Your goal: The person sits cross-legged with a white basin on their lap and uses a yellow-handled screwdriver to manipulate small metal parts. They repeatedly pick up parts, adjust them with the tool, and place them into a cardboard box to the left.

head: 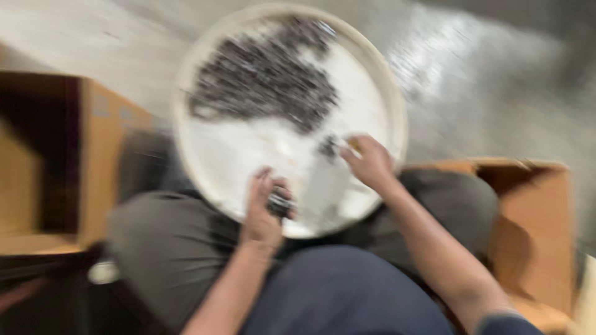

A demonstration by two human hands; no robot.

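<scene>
A large round white tray (379,74) rests on my lap, with a heap of small dark pieces (264,77) spread over its far half. My left hand (264,211) lies at the tray's near rim, fingers curled around a small cluster of the dark pieces (279,203). Further right, my right hand (369,162) reaches into the tray, fingertips pinched beside a few dark pieces (328,147); something small and yellowish shows at its fingertips. The whole view is motion-blurred, so fine detail is lost.
An open cardboard box (93,161) stands at my left, its dark inside facing me. Another open cardboard box (534,223) sits at my right, beside my knee. A grey, shiny floor (496,80) lies beyond the tray.
</scene>
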